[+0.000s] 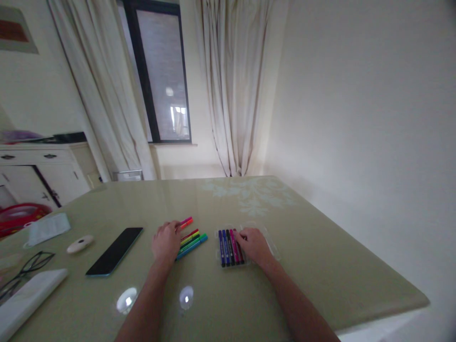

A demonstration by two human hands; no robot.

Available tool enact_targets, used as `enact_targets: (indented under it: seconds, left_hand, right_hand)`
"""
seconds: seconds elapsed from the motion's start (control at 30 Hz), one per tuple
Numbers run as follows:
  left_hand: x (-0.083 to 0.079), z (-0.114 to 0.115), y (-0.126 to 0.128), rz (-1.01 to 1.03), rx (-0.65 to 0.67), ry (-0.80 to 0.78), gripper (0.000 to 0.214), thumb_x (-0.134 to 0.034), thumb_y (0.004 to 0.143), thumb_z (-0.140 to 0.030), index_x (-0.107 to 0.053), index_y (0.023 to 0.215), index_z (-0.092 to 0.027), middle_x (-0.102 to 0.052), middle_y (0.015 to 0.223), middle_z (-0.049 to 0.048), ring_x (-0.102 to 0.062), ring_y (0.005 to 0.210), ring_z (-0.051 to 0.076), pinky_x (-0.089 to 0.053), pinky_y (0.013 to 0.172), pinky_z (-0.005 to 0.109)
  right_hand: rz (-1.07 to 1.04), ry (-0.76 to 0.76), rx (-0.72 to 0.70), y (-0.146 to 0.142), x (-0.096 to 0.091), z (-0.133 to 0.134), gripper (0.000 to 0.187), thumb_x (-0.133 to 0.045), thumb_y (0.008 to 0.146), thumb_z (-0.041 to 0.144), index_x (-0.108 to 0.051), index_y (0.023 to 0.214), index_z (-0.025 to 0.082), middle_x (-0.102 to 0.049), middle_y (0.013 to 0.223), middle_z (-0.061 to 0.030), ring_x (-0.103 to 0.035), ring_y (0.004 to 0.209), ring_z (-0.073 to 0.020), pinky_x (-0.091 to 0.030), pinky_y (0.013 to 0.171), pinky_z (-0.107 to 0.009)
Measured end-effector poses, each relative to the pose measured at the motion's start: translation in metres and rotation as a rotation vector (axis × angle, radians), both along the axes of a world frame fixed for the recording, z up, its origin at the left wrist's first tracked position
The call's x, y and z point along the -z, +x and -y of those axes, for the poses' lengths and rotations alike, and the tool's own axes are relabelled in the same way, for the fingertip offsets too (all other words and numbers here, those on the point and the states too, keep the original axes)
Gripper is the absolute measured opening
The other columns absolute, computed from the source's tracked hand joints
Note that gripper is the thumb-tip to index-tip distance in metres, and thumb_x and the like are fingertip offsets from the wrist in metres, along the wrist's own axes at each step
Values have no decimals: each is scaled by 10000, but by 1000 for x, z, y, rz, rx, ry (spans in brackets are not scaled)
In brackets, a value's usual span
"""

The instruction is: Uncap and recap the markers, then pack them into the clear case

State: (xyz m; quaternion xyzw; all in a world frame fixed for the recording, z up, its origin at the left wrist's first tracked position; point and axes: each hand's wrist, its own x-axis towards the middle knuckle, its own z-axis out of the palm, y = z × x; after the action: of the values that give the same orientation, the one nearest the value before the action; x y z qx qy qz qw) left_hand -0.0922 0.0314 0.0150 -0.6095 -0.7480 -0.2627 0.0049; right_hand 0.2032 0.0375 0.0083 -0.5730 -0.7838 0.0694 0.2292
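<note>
My left hand (166, 241) lies over a loose bunch of felt-tip pens, its fingers curled round the near ends of a pink and orange pair (185, 223). Beside that hand, red, yellow, green and blue felt-tip pens (193, 244) fan out on the table, their near ends partly hidden. To the right, a clear plastic case (235, 267) lies open and holds a row of dark blue, black and magenta felt-tip pens (228, 248). My right hand (255, 245) rests over the case's right side, its fingers closed at a magenta pen at the row's end; the fingertips are partly hidden.
A black phone (114, 251), a white oval object (80, 244), a face mask (50, 229), glasses (26, 270) and a long white object (30, 301) lie on the left of the glossy table (228, 304). A wall (363, 142) runs along the table's right side.
</note>
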Motion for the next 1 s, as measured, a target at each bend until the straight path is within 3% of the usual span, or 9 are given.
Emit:
enact_targets:
  seconds: [0.27, 0.57, 0.77, 1.0]
  left_hand:
    - [-1, -1, -8, -6, -40, -111, 302, -489, 1006, -289, -737, 1137, -175, -737, 1203, 151, -662, 1130, 343, -491, 934, 441]
    - [5, -7, -6, 55, 120, -240, 244, -605, 946, -367, -801, 1026, -247, -798, 1070, 72, -718, 1057, 279, -517, 899, 349]
    - [7, -7, -4, 38, 141, -250, 261, -552, 973, -331, -793, 1021, -245, -793, 1069, 78, -723, 1034, 266, -517, 911, 353]
    - [9, -7, 0, -11, 85, -225, 302, -474, 1011, -280, -727, 1096, -140, -740, 1173, 164, -676, 1106, 306, -486, 958, 410]
  right_hand:
    - [-27, -9, 15, 0, 1, -1, 499, -505, 1015, 388, -727, 611, 199, -647, 602, -21, -509, 574, -148, -283, 577, -275]
    - [-73, 2, 18, 0, 3, -2, 516, -507, 1014, 378, -674, 565, 183, -581, 549, 2, -445, 547, -132, -234, 565, -283]
    - [-86, -6, 7, 0, 5, -3, 479, -521, 1014, 371, -684, 609, 176, -617, 602, -7, -486, 592, -138, -252, 579, -274]
    - [-108, -8, -2, 1, 7, -4, 452, -541, 1007, 387, -678, 634, 170, -633, 631, -14, -495, 607, -140, -249, 585, -267]
